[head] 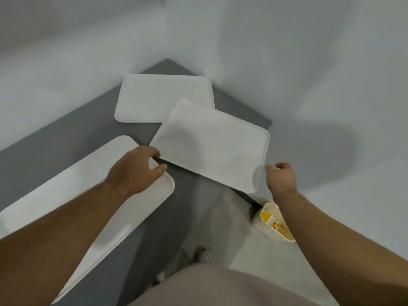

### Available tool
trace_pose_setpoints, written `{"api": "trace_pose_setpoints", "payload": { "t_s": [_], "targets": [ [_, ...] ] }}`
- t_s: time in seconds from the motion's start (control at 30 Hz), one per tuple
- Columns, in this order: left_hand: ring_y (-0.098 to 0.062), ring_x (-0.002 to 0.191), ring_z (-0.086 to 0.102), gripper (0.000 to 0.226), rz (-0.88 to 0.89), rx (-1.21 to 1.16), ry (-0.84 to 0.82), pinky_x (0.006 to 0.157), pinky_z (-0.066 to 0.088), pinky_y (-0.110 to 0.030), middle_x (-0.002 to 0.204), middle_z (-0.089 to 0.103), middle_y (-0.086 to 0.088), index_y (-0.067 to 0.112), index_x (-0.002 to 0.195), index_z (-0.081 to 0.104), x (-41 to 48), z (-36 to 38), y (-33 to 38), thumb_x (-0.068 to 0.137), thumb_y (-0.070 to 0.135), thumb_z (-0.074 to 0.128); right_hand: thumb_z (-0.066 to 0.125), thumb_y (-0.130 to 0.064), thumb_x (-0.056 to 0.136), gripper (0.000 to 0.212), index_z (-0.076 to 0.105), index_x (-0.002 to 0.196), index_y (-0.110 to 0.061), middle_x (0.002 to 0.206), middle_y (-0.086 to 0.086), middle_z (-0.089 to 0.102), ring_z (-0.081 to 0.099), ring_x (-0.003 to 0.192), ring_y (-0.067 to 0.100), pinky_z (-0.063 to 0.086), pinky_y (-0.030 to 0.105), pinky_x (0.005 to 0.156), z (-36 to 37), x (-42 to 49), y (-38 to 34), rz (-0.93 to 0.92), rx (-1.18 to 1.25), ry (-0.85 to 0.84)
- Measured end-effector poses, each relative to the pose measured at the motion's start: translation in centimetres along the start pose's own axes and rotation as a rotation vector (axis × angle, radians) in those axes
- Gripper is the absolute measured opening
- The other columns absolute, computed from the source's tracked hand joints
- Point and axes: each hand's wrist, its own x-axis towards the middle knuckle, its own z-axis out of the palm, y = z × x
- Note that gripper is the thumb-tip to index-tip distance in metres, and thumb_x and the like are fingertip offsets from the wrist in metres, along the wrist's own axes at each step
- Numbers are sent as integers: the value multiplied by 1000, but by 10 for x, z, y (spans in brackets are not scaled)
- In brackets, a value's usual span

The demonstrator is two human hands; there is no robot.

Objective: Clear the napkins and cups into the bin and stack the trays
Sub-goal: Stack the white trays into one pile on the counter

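View: looking down from the person's head at a grey table [72, 149] set into a white corner.
Far tray [164, 97]: white, bare, flat on the table nearest the corner.
Middle tray [212, 144]: white, bare, turned at an angle; its far corner overlaps the far tray, and its near right corner juts past the table edge.
Near tray [77, 208]: white, bare, flat on the table at the left, partly hidden under the left forearm.
Left hand [134, 171]: fingers curled around the middle tray's near left corner, thumb on the side nearest the person; it hovers over the near tray's far corner.
Right hand [280, 177]: at the middle tray's near right edge, fingers curled; blur there hides whether it truly grips the rim.
Bin [268, 226]: small, cream, on the pale floor below the right forearm, beside the table; white and yellow-orange scraps lie inside.
Napkins and cups: none on the trays; the bin's contents are too small to tell apart.
Body: beige clothing fills the bottom edge, a shoe [202, 256] shows below the table.
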Motion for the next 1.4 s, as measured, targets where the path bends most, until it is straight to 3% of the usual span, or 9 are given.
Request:
{"api": "trace_pose_setpoints", "payload": {
  "t_s": [0.23, 0.43, 0.57, 0.63, 0.73, 0.87, 1.03, 1.2, 1.4],
  "targets": [
    [-16, 101, 62, 39, -69, 1, 14, 88, 52, -36, 132, 66, 1, 27, 124, 64, 24, 21, 21, 91, 48, 67, 50, -23, 100, 29, 58, 126, -12, 110, 10, 66, 65, 96, 33, 60, 51, 82, 33, 20, -6, 193, 270, -323],
    [-19, 108, 63, 40, -65, 60, 14, 90, 52, -35, 131, 65, 2, 25, 127, 63, 25, 21, 26, 93, 47, 64, 42, -12, 102, 36, 58, 134, -3, 129, 21, 64, 63, 117, 37, 49, 18, 55, 45, 29, -7, 152, 194, -160],
    [-14, 78, 58, 28, -129, 94, 158, 69, 47, -32, 92, 63, 4, 27, 95, 60, 21, 9, 23, 95, 55, 56, 50, -23, 97, 41, 64, 134, -17, 139, 2, 63, 56, 131, 20, 43, 28, 101, 36, 24, -11, -157, -520, -124],
    [-14, 66, 53, 31, -199, -19, 242, 62, 42, -30, 78, 56, 6, 30, 80, 50, 19, 3, 18, 96, 57, 52, 49, -24, 95, 41, 64, 132, -15, 138, 3, 62, 55, 129, 22, 42, 31, 101, 32, 31, -15, -221, -594, -96],
    [-18, 73, 63, 34, -375, -370, 290, 66, 53, -38, 85, 66, -1, 29, 85, 55, 10, -16, 3, 95, 61, 49, 41, -26, 100, 35, 63, 124, -14, 116, 7, 64, 58, 99, 25, 46, 30, 79, 38, 26, -40, -13, 187, -100],
    [-29, 99, 75, 54, -602, -1164, 91, 84, 56, -45, 114, 76, -12, 22, 117, 71, -11, -44, -22, 97, 64, 45, 35, -35, 106, 36, 63, 111, -11, 97, 4, 58, 53, 87, 28, 44, 35, 83, 54, 1, -69, -197, 66, -94],
    [-27, 110, 73, 52, -625, -1396, 114, 88, 58, -42, 121, 76, -7, 27, 127, 73, -76, -63, -72, 91, 62, 59, 37, -36, 105, 39, 60, 91, -8, 80, 3, 60, 58, 81, 31, 44, 36, 76, 95, -52, -96, -458, -53, -284],
    [-15, 68, 63, 13, -824, -825, 607, 58, 45, -28, 82, 65, 2, 21, 93, 61, -132, -52, -109, 100, 25, 51, 46, -26, 102, 17, 58, 96, -15, 84, 1, 62, 57, 80, 27, 40, 33, 75, 143, -105, -110, -585, -94, -450],
    [-29, 81, 57, 18, -950, -524, 556, 66, 42, -38, 90, 62, -4, 11, 100, 56, -183, -32, -167, 96, 8, 39, 45, -4, 88, 28, 63, 101, -22, 83, -4, 66, 62, 79, 24, 43, 29, 75, 189, -158, -117, -666, -254, -602]
  ]
}}
